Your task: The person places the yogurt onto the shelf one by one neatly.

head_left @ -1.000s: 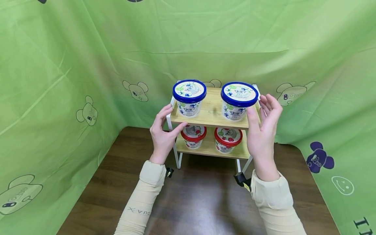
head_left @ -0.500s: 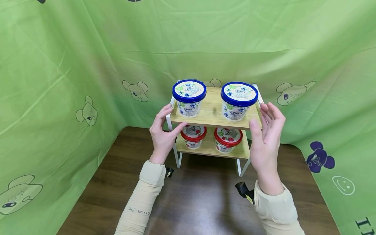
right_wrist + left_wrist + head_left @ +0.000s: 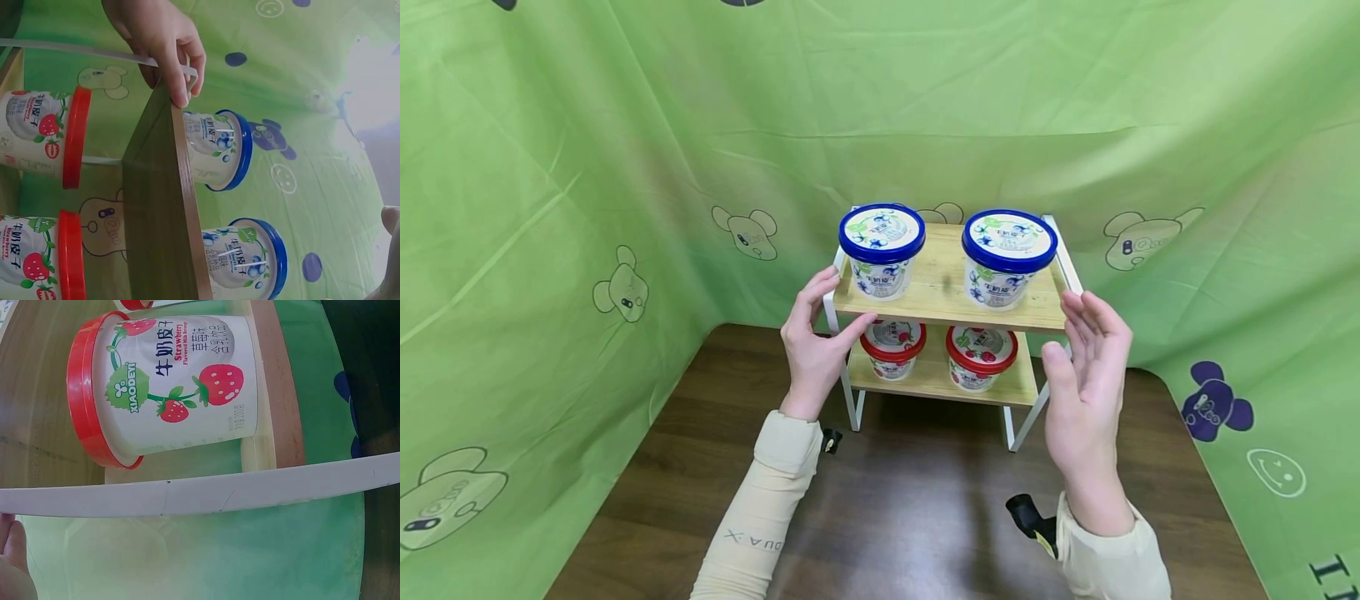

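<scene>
A two-tier shelf rack [image 3: 943, 287] with light wooden boards and white metal legs stands before me. My left hand [image 3: 814, 358] grips its upper left front corner; in the right wrist view the thumb of this left hand [image 3: 164, 44] lies on the board's front edge, with fingers around the white frame. My right hand [image 3: 1088, 408] is held off the right front corner, fingers loosely bent, holding nothing. On the upper board stand two blue-lidded blueberry cups, a left cup [image 3: 882, 279] and a right cup [image 3: 997, 287]. Below are two red-lidded strawberry cups, one left [image 3: 893, 367], one right [image 3: 973, 377].
The rack stands on a dark wooden tabletop [image 3: 895, 517]. Green printed cloth [image 3: 925, 100] hangs behind it and along both sides. A black wrist camera mount [image 3: 1032, 521] sticks out from my right cuff.
My right hand has drawn away from the right blue-lidded cup, moving down and slightly right, toward me. The left hand, the rack and the cups have stayed in place.
</scene>
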`<state>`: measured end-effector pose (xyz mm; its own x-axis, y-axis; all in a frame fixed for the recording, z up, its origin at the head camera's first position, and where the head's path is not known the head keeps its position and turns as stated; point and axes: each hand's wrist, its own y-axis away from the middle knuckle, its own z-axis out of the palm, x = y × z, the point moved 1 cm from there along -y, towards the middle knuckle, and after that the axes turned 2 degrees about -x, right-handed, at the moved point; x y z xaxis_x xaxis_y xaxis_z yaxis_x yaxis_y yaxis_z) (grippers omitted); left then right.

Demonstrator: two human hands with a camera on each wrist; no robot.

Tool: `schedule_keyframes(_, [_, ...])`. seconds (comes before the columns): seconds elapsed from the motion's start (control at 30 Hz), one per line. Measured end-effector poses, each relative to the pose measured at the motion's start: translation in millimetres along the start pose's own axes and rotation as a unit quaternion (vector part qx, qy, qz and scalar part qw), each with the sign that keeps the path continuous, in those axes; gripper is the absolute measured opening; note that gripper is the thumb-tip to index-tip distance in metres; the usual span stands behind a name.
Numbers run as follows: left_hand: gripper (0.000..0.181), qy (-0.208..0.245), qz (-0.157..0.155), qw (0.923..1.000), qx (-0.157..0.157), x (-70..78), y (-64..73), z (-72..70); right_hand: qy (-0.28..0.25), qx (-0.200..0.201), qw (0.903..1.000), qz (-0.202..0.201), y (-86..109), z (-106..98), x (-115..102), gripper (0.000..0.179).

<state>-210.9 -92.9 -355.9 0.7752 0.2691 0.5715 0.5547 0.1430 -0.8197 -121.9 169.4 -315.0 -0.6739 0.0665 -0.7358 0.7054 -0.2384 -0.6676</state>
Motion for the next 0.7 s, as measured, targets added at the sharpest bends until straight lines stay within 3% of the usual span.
schedule_keyframes(0.27, [0.065,0.006,-0.004,1.0,-0.005,-29.8,6.1,0.4,0.021,-0.004,0.9998,-0.002,7.3,-6,0,0.052])
schedule_keyframes(0.7, [0.063,0.01,-0.003,0.9999,-0.009,-30.4,6.5,1.3,-0.018,0.026,0.9992,-0.025,13.4,-21,7,0.049])
